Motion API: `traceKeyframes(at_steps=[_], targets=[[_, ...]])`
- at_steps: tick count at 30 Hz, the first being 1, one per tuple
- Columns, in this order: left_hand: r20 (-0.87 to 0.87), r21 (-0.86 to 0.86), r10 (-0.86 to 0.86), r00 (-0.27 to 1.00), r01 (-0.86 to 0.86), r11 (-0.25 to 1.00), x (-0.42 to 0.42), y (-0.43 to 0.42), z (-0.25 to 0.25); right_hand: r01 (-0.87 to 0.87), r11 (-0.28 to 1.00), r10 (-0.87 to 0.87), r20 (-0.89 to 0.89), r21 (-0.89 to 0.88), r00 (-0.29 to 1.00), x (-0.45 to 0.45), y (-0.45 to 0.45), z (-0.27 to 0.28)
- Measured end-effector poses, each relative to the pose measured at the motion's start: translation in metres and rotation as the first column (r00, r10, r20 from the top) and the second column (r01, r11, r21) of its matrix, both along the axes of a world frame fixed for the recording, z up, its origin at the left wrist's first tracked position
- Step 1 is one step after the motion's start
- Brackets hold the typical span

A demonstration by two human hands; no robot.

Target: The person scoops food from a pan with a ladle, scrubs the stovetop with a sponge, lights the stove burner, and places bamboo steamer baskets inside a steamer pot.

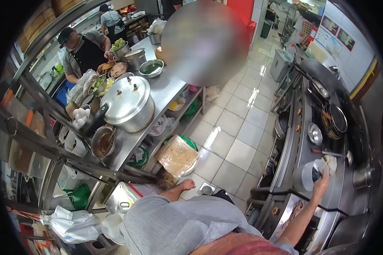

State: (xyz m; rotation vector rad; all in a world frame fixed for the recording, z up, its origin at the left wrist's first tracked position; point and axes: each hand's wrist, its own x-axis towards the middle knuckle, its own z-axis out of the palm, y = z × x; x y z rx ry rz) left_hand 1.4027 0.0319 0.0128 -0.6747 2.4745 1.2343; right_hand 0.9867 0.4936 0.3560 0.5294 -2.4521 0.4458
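My left hand (187, 184) hangs over the tiled floor beside a wrapped cardboard piece (177, 155), its fingers curled in with nothing visible in them. On the right, my right hand (321, 182) is closed at the rim of a whitish plastic container (302, 177) on the stove counter. A dark object (315, 173) shows at its fingers, too unclear to name. Near that hand lie a pale cloth (330, 164) and a ladle (322, 152).
A large lidded pot (130, 104), a sauce pan (103, 142) and eggs (80, 117) crowd the left steel table (164, 93). Pans (337, 120) line the stove. A person (89, 55) stands behind the table, another (111, 23) farther back. A grey bin (281, 65) stands ahead.
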Motion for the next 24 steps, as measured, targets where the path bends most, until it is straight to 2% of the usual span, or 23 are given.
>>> traceKeyframes(at_steps=[2,3,4,5,6,7,8,9,10,11,12,13,14,16,18,19,20,21,23,24], targets=[[0.183,0.065,-0.075,0.980,0.064,0.996,-0.005,-0.008,-0.005,0.060,0.998,-0.060,-0.059,-0.003,0.996,0.002,-0.006,-0.003],[0.195,0.069,-0.086,0.977,0.074,0.995,-0.011,-0.011,-0.007,0.124,0.992,-0.123,-0.118,0.001,0.985,0.014,-0.014,-0.001],[0.212,0.121,0.057,0.976,-0.084,0.989,-0.019,-0.011,-0.011,0.145,0.989,-0.143,-0.104,0.010,0.984,0.019,-0.023,-0.007],[0.246,0.173,0.174,0.954,-0.219,0.960,-0.026,-0.006,-0.014,0.338,0.938,-0.347,-0.207,-0.078,0.915,0.025,-0.028,-0.014],[0.285,0.069,0.014,0.958,-0.035,0.997,-0.046,-0.008,-0.004,0.527,0.829,-0.558,-0.298,-0.184,0.774,0.026,-0.026,-0.020],[0.277,0.106,0.028,0.961,-0.059,0.993,-0.071,-0.007,-0.001,0.412,0.832,-0.517,-0.251,-0.372,0.818,0.018,-0.022,-0.037],[0.284,0.138,0.016,0.959,-0.057,0.989,-0.091,-0.009,0.001,0.307,0.778,-0.490,-0.223,-0.549,0.843,0.016,-0.013,-0.048],[0.204,0.012,-0.243,0.948,0.246,0.969,-0.124,-0.016,-0.011,0.461,0.671,-0.573,-0.011,-0.580,0.819,0.024,-0.031,-0.036],[0.235,0.013,-0.384,0.893,0.392,0.920,-0.158,-0.016,-0.004,0.408,0.529,-0.445,0.166,-0.744,0.880,0.018,-0.036,-0.043],[0.112,0.114,-0.330,0.937,0.318,0.941,-0.202,-0.013,0.007,0.313,0.311,-0.388,0.181,-0.897,0.904,0.013,-0.042,-0.049],[0.013,0.237,-0.242,0.970,0.232,0.943,-0.245,-0.005,0.020,0.360,0.307,-0.462,0.193,-0.881,0.866,0.008,-0.046,-0.050],[-0.023,0.336,-0.204,0.979,0.200,0.920,-0.285,0.009,0.039,0.347,0.250,-0.463,0.203,-0.904,0.863,0.001,-0.039,-0.065],[-0.047,0.435,-0.142,0.989,0.148,0.888,-0.325,0.027,0.063,0.303,0.168,-0.388,0.220,-0.938,0.895,0.001,-0.045,-0.054],[-0.051,0.517,-0.216,0.975,0.211,0.830,-0.389,0.069,0.132,0.399,0.222,-0.542,0.227,-0.890,0.809,-0.002,-0.056,-0.056],[-0.091,0.656,-0.325,0.941,0.302,0.691,-0.439,0.110,0.171,0.409,0.169,-0.554,0.257,-0.897,0.792,-0.010,-0.068,-0.044],[-0.115,0.678,-0.392,0.913,0.360,0.640,-0.457,0.131,0.193,0.504,0.239,-0.628,0.263,-0.830,0.732,-0.014,-0.075,-0.040],[-0.138,0.701,-0.447,0.884,0.406,0.587,-0.470,0.151,0.212,0.502,0.210,-0.636,0.273,-0.839,0.722,-0.027,-0.073,-0.054],[-0.126,0.701,-0.516,0.847,0.444,0.558,-0.481,0.169,0.225,0.517,0.110,-0.619,0.348,-0.849,0.704,-0.030,-0.077,-0.043],[-0.163,0.803,-0.541,0.825,0.430,0.413,-0.501,0.198,0.242,0.588,0.084,-0.643,0.408,-0.804,0.649,-0.044,-0.082,-0.037],[-0.160,0.802,-0.581,0.798,0.448,0.395,-0.509,0.207,0.248,0.569,0.072,-0.635,0.402,-0.819,0.660,-0.053,-0.085,-0.036]])
